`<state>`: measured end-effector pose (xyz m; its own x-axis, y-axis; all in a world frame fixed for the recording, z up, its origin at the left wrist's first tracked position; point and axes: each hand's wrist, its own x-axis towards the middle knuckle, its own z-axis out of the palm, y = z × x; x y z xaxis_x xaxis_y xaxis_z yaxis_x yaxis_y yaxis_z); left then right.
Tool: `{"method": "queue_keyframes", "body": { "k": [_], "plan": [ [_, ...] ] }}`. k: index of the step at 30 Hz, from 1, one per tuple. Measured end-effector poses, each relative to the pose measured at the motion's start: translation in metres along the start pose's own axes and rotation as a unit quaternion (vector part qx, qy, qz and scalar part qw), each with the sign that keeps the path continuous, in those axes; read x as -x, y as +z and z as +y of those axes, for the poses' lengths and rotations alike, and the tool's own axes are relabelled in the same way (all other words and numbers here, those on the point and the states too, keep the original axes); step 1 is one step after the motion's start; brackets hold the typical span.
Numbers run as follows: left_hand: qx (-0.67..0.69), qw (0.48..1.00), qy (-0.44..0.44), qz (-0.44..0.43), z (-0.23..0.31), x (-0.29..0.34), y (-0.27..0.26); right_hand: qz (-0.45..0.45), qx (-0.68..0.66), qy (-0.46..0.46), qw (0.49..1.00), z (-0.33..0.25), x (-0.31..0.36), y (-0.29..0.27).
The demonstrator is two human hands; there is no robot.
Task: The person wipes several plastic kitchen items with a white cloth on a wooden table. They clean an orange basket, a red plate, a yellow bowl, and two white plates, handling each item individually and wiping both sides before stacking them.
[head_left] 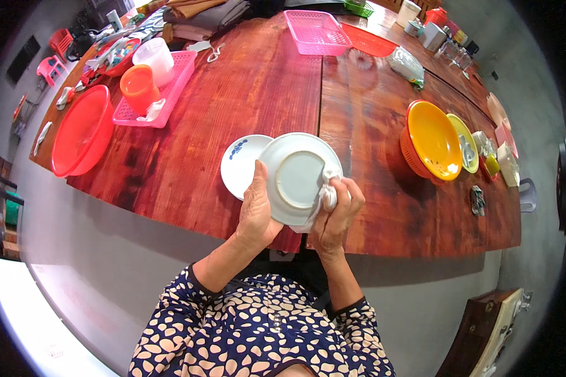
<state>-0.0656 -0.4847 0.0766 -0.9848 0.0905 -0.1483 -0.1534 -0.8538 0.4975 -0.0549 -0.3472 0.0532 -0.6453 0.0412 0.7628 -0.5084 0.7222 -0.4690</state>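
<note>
A white plate (289,210) is held up in front of me, its underside with the raised foot ring facing me. My left hand (256,210) grips its left edge, thumb lying on the underside. Closed around a crumpled white cloth (329,198), my right hand (338,217) presses it against the plate's right rim. Another white plate (236,166) with a blue floral mark lies on the wooden table (188,169), partly hidden behind the held one.
To the left are a red basin (82,135) and a pink basket (181,78) holding an orange cup (139,88). A yellow bowl (432,141) stands on the right. Farther back are another pink basket (314,34) and a plastic bag (407,67). The table's near edge curves before me.
</note>
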Motion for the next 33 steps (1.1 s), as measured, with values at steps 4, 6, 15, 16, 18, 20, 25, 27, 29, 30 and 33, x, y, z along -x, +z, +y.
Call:
{"method": "queue_keyframes", "body": {
  "k": [4,6,15,16,18,20,25,27,29,30,33],
  "plan": [
    [-0.042,0.999,0.001,0.004,0.0,0.002,0.0,0.024,-0.043,0.059,0.997,0.013,-0.025,0.01],
    [-0.055,0.998,-0.006,-0.003,0.0,0.002,0.0,0.022,-0.049,0.057,0.997,0.027,-0.037,0.012],
    [-0.126,0.992,-0.019,-0.014,-0.018,-0.006,-0.001,-0.059,-0.009,-0.041,0.997,-0.009,-0.041,0.006],
    [-0.135,0.991,-0.017,-0.019,-0.022,-0.008,-0.002,-0.077,-0.01,-0.095,0.992,-0.015,-0.038,0.005],
    [-0.113,0.993,-0.025,0.019,-0.026,-0.007,0.004,-0.091,0.012,-0.127,0.988,-0.018,-0.036,0.004],
    [-0.156,0.987,0.015,-0.014,-0.031,-0.007,0.001,-0.074,0.027,-0.096,0.992,-0.009,-0.043,0.0],
    [-0.141,0.99,-0.013,-0.026,-0.027,-0.005,0.011,0.04,0.067,0.074,0.994,0.046,-0.046,-0.001],
    [-0.125,0.992,-0.004,-0.036,-0.026,-0.009,0.012,0.049,-0.098,0.224,0.968,0.059,-0.029,-0.002],
    [-0.1,0.994,-0.012,-0.029,-0.024,-0.014,0.012,0.08,-0.302,0.332,0.89,0.055,-0.019,-0.007],
    [-0.088,0.996,-0.017,-0.023,-0.024,-0.015,0.011,0.105,-0.419,0.366,0.825,0.045,-0.016,-0.011],
    [-0.041,0.998,-0.046,-0.025,-0.027,-0.018,0.015,0.115,-0.573,0.423,0.693,0.033,-0.011,-0.018]
  ]
}}
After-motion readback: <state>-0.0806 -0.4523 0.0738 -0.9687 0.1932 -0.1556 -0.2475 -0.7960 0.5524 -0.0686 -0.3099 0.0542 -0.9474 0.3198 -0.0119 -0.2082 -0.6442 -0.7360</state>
